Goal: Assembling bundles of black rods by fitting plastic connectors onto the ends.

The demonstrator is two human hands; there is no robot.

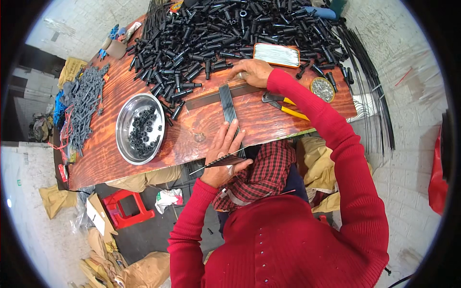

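My left hand [224,146] lies with fingers stretched out along a row of thin black rods [226,103] at the near table edge. A further dark, ribbed bunch of rods [225,160] crosses near its thumb and wrist; how it is supported is unclear. Under the upper part of the row runs a dark flat bar [204,100], lying across the table. Beyond the bar's right part, my right hand [254,72] has its fingers bent together near the rods' far ends. What its fingertips pinch, if anything, is too small to tell.
Many black tubular parts [206,36] heap up at the back. A steel bowl [120,137] of small black pieces stands left, beyond it grey parts [89,101]. To the right are yellow-handled pliers [293,113], a round tin [321,89] and a white-filled tray [276,54].
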